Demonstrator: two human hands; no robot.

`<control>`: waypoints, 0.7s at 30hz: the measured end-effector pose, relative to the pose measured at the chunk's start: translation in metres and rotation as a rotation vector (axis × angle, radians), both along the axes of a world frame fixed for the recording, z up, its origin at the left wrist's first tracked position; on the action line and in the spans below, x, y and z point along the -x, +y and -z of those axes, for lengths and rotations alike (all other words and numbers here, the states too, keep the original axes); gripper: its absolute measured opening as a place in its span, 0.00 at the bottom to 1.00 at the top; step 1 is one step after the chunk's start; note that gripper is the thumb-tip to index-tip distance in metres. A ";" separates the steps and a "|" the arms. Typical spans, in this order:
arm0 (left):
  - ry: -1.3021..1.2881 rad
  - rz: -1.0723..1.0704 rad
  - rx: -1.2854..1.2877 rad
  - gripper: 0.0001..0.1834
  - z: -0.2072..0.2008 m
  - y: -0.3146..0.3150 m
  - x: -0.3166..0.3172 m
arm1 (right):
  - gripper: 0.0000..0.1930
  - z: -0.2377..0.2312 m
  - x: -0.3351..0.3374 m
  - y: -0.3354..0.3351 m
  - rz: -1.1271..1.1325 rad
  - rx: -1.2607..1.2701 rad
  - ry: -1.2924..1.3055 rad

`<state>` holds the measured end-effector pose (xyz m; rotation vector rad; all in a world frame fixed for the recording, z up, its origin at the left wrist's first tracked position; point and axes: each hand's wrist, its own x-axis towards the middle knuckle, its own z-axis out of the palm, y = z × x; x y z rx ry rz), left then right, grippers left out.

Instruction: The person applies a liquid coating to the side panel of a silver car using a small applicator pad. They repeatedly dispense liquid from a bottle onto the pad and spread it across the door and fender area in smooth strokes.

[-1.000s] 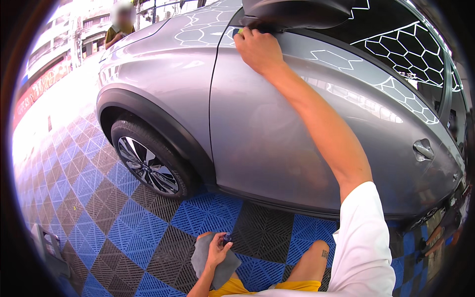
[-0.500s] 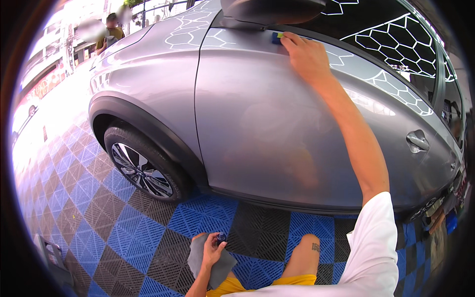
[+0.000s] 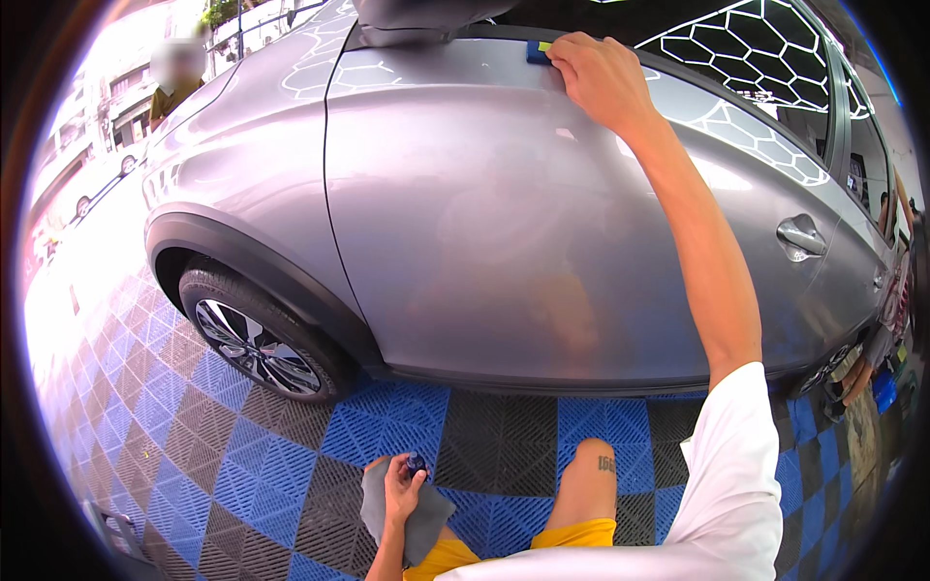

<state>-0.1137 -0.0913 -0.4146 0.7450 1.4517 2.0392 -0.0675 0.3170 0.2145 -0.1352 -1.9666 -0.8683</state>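
Observation:
My right hand reaches up to the top of the grey car door, just below the window. Its closed fingers press a small dark blue applicator block with a yellow-green patch against the paint. Down by my knees, my left hand is closed round a small dark blue bottle. A grey cloth hangs from that same hand. The block's underside is hidden against the door.
The side mirror juts out left of my right hand. A chrome door handle lies to the right, the front wheel to the lower left. Blue and black floor tiles run beneath the car. A person stands beyond the bonnet.
My view has shifted to the right along the car. The block in my right hand has slid right along the door's top, away from the mirror. My left hand still holds the bottle and cloth.

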 end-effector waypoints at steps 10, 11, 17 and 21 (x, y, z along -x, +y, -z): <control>0.001 0.006 -0.003 0.22 -0.002 0.001 -0.004 | 0.06 0.037 -0.020 -0.003 -0.122 -0.101 0.031; 0.004 0.008 0.002 0.22 -0.001 0.001 -0.004 | 0.07 0.044 -0.023 -0.007 -0.118 -0.121 0.041; -0.004 0.019 0.028 0.22 -0.005 0.004 -0.007 | 0.12 0.092 -0.038 -0.009 -0.110 -0.229 0.038; 0.015 0.006 0.046 0.21 -0.005 0.001 -0.006 | 0.13 0.121 -0.042 -0.010 -0.193 -0.212 0.053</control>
